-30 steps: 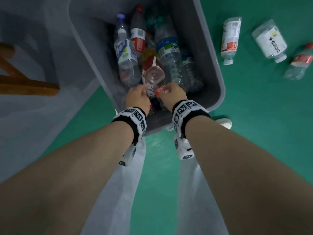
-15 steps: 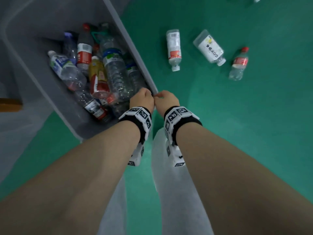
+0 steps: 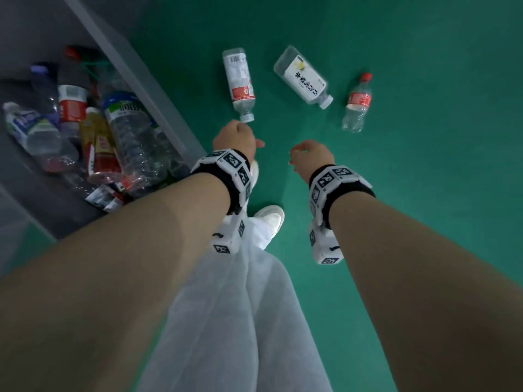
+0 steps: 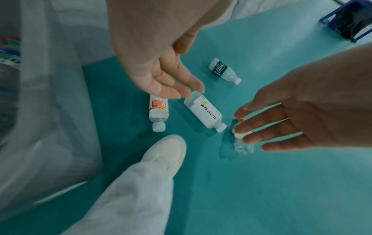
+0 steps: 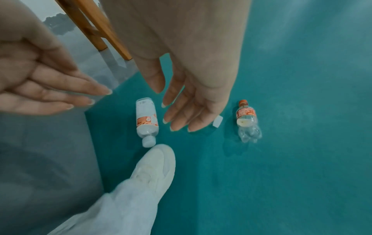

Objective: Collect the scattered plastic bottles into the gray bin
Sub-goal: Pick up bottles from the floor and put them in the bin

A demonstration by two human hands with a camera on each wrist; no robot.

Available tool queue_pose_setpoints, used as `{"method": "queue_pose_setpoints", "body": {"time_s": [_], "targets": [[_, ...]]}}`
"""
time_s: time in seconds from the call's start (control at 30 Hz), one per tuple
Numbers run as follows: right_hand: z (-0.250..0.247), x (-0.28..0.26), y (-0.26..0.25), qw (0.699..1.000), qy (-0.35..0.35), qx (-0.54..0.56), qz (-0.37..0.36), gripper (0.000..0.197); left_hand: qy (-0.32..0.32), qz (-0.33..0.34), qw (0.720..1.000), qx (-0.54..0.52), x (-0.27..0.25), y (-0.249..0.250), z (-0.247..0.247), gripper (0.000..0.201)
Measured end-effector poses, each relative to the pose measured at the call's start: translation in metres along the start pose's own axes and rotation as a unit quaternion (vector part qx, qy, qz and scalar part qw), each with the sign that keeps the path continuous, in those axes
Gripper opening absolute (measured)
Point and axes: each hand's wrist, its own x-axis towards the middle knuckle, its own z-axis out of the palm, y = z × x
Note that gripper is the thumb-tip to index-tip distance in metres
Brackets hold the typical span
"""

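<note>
both hands, left (image 3: pixel 237 138) and right (image 3: pixel 310 157), are held spread and empty above three bottles (image 3: pixel 240 83) lying just ahead of the fingers, the bin (image 3: pixel 147 80) to the left. a round bottle could be nudged and rolled away if touched off-centre, or squeezed out of a loose grip.

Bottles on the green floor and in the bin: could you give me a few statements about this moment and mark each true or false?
1. Both hands are empty. True: the left hand and right hand have relaxed fingers and hold nothing.
2. The gray bin is empty. False: several bottles lie in it.
3. The red-capped bottle stands upright. False: it lies on its side on the floor.
4. A dark-labelled bottle lies farther off than the rest. True, in the left wrist view.
5. The white-labelled bottle lies between two red-labelled bottles. True: the other is the white-capped bottle.
</note>
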Motion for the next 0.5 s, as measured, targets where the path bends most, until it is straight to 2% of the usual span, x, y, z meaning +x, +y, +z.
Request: {"method": "queue_pose_setpoints", "body": {"time_s": [0.13,0.27,0.4,0.5], "targets": [[-0.021,0.047,-0.021,1.000,0.010,-0.002,0.000,0.031,0.012,-0.021,0.999,-0.023,0.035,0.023,0.005,0.029],[-0.034,0.101,-0.037,1.000,0.014,0.010,0.000,0.029,0.024,-0.031,0.999,0.025,0.083,0.042,0.017,0.029],[-0.028,0.159,-0.053,0.999,0.021,-0.032,-0.004,0.031,0.040,-0.068,0.993,0.085,0.142,0.050,0.026,0.036],[-0.020,0.197,-0.054,0.998,0.062,-0.032,-0.005,0.033,0.058,-0.102,0.991,0.070,0.175,0.043,0.033,0.033]]}}
